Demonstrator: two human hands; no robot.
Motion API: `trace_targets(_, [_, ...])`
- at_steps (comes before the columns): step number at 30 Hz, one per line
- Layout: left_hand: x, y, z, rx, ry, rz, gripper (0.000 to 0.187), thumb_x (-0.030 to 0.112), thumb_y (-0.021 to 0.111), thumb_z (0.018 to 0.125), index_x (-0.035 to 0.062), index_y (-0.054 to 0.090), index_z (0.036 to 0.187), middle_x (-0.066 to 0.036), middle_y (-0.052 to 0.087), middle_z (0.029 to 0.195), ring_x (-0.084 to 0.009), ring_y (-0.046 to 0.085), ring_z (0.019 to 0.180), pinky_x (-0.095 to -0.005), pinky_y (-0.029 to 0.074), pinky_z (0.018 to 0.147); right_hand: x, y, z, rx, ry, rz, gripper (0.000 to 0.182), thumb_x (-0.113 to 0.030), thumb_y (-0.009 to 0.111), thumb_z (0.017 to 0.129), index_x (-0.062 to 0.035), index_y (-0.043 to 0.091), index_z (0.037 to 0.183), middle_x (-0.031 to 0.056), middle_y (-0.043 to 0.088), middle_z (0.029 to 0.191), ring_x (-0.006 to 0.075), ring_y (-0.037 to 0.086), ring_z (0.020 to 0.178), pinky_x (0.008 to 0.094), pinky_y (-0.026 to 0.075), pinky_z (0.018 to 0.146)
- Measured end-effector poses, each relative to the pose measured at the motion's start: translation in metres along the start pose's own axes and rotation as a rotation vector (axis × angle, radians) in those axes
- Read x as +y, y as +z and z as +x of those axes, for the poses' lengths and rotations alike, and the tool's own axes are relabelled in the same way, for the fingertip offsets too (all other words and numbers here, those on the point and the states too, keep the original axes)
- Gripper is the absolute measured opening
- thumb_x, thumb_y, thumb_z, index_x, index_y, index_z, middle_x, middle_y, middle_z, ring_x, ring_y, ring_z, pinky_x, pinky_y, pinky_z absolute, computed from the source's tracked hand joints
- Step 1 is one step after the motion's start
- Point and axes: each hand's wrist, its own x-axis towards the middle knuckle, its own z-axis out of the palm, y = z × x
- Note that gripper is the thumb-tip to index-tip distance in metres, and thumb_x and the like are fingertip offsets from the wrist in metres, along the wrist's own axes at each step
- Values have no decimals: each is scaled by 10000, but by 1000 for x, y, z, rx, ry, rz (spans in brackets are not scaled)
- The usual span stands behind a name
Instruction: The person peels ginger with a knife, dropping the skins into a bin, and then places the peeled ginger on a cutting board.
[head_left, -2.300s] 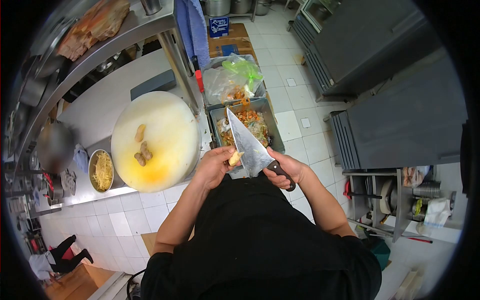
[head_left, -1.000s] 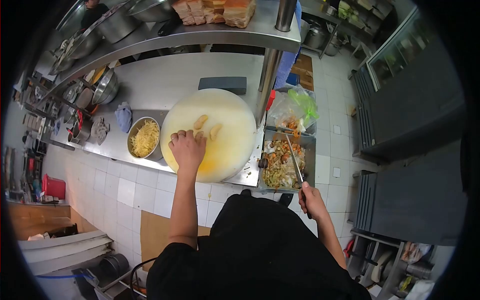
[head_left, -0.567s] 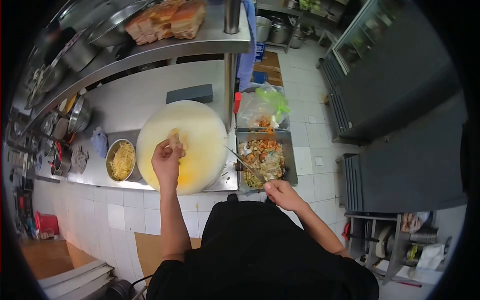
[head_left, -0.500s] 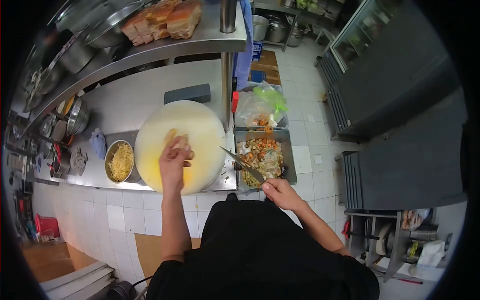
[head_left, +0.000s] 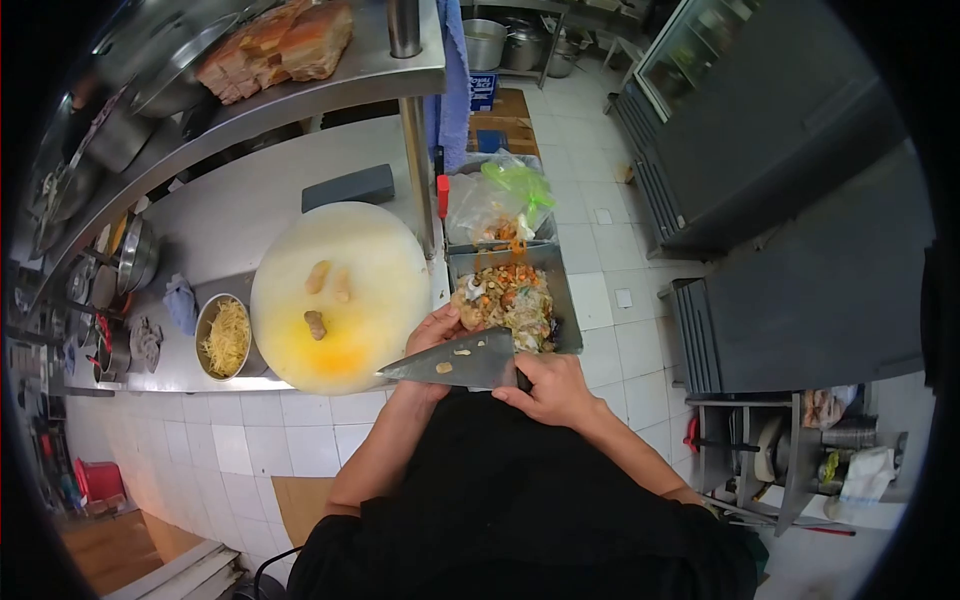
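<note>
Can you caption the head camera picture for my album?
Right hand gripping a broad knife, left hand partly behind it, near a round board bearing three knobbly pieces.

The knife [head_left: 480, 365] is grey, flecked pale yellow; the clothes [head_left: 520, 500] at 6 o'clock, plain black. At 9 o'clock, the board [head_left: 385, 260] is cream, blotched yellow-orange, its ginger [head_left: 317, 276] tan and brown. Towel [head_left: 451, 110] at 12: blue; bag [head_left: 520, 187], lime green; cabinet [head_left: 800, 305] at 3, dark grey.

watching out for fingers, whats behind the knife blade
Part of the left hand: fingers show above the knife blade, forearm below. The stretch between is covered, so anything else there cannot be seen.
</note>
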Motion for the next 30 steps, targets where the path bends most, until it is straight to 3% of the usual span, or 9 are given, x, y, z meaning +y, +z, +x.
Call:
trace_targets(3, [-11, -5, 2, -27, -69, 5, 208, 118, 586, 986, 12, 606, 1164, -98, 681, 1054, -177, 667, 929, -325, 557, 853, 5, 4, -3, 23, -12, -58, 431, -476, 744, 837, -67, 610, 845, 109, 619, 676, 335, 636, 610, 424, 482, 541])
trace_targets(5, [-27, -21, 11, 115, -58, -24, 140, 93, 648, 942, 35, 608, 1064, -61, 653, 939, -148, 635, 827, -300, 544, 764, 4, 3, -3, 35, -15, -57, 441, -480, 746, 834, -63, 602, 841, 112, 618, 675, 338, 636, 611, 427, 483, 542])
trace_targets(11, [-32, -13, 6, 166, -17, 20, 182, 74, 679, 924, 46, 569, 1066, -40, 622, 882, -118, 602, 757, -265, 531, 687, 5, -1, -6, 7, -15, -33, 465, -492, 735, 839, -54, 578, 819, 121, 620, 671, 372, 626, 621, 440, 482, 550])
trace_targets(18, [-25, -8, -1, 141, -39, 132, 221, 93, 662, 948, 26, 563, 1135, -38, 643, 934, -115, 622, 795, -263, 540, 722, 24, 1, -14, -65, 58, 45, 464, -531, 667, 883, -81, 599, 791, 124, 628, 660, 383, 631, 645, 438, 480, 569])
trace_targets(20, [-26, -11, -3, 20, -42, 51, 203, 98, 634, 968, 23, 560, 1141, -44, 655, 969, -120, 640, 836, -266, 540, 765, 39, 7, -21, -76, 108, 78, 463, -532, 660, 887, -77, 624, 813, 143, 633, 657, 391, 639, 656, 451, 492, 587])
trace_targets(30, [-31, -7, -1, 120, -83, 138, 220, 105, 621, 978, 29, 536, 1166, -85, 656, 1056, -157, 650, 909, -306, 548, 810, 61, 5, -40, -146, 285, 137, 438, -505, 610, 921, -85, 679, 820, 163, 643, 661, 400, 647, 688, 467, 498, 634])
